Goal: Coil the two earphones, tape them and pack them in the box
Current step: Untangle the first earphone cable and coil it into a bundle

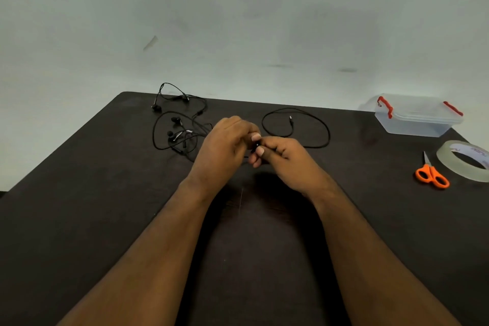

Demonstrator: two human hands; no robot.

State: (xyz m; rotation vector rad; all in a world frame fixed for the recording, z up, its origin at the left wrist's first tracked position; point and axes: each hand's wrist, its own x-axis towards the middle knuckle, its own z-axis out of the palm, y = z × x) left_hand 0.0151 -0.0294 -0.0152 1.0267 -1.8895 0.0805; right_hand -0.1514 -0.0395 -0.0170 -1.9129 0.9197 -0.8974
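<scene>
A dark tabletop (105,219) carries everything. The lidded clear box (416,116) sits at its far right corner, tape roll (465,160) and orange scissors (432,173) just nearer. Left hand (225,145) and right hand (283,156) pinch what seems one black earphone's cable (321,127); the other earphone (180,124) lies tangled far left of the box.

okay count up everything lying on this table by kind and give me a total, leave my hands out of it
Earphones: 2, one tangled at the far left, one with its cord looped to the right of the hands
Plastic box: 1
Scissors: 1
Tape roll: 1
Total: 5
</scene>
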